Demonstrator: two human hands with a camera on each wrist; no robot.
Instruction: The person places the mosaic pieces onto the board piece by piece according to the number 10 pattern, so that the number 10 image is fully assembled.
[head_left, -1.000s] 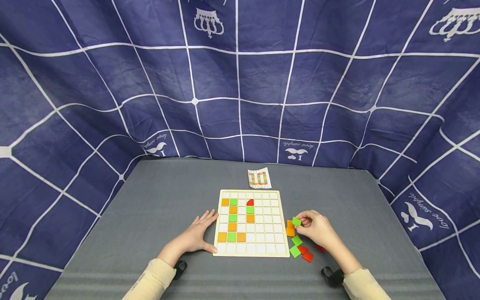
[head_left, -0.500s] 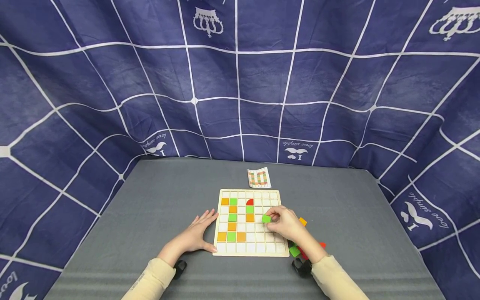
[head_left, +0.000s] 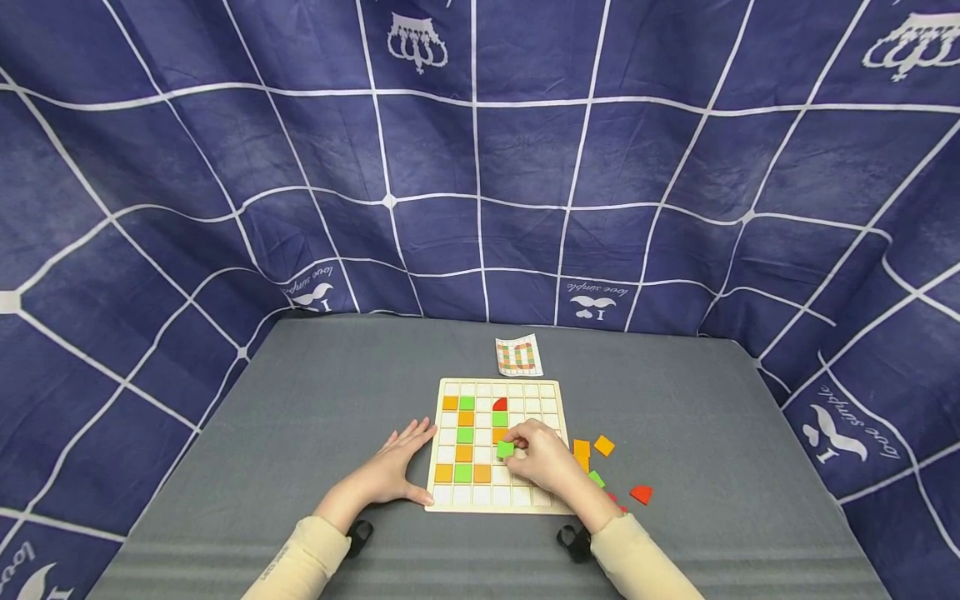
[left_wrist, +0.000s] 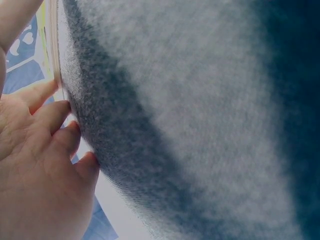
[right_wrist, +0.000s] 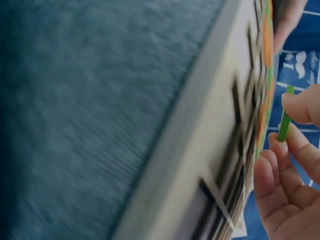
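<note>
My right hand (head_left: 543, 457) pinches a green square tile (head_left: 505, 450) between thumb and fingers, over the middle of the grid board (head_left: 457, 498). In the right wrist view the green tile (right_wrist: 285, 115) shows edge-on between the thumb and fingers. Just above it on the board, an orange tile (head_left: 498, 435) sits under a green one and a red quarter-round tile (head_left: 500, 405). Orange and green tiles fill several cells on the left. My left hand (head_left: 390, 471) lies spread at the board's left edge, thumb and fingertips touching it; the left wrist view shows its fingers (left_wrist: 50, 117).
Right of the board lie loose orange tiles (head_left: 604, 446), a red quarter-round piece (head_left: 641, 495) and other green and red pieces partly hidden by my right arm. A small printed pattern card (head_left: 518, 356) rests behind the board on the grey table (head_left: 360, 367). A blue curtain surrounds the table.
My right hand has carried the green tile left from the loose pieces to the board's middle, just below the orange tile. The left hand has stayed at the board's edge.
</note>
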